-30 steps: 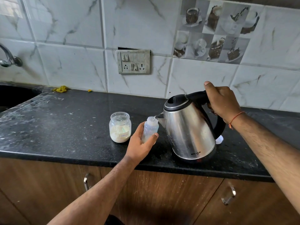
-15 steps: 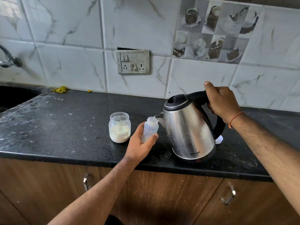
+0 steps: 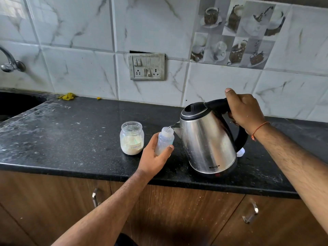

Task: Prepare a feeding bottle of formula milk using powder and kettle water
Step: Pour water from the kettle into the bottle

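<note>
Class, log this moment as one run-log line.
step: pouring | left hand: holds bottle | right hand: tilts kettle | jar: open, beside bottle

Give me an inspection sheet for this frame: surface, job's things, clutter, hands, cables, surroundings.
Surface: black stone counter, dusty and streaked with pale marks.
Job's things: steel kettle tilted with its spout at the open bottle; open jar of white powder with a handwritten label stands left of the bottle.
Clutter: yellow scraps near the wall; a white object partly hidden behind the kettle.
Hands: left hand grips the bottle; right hand grips the kettle's handle.
Cables: nothing seen.
Surroundings: marble-look wall tiles, socket plate, tap over a dark sink on the left, wooden cupboard doors below.
</note>
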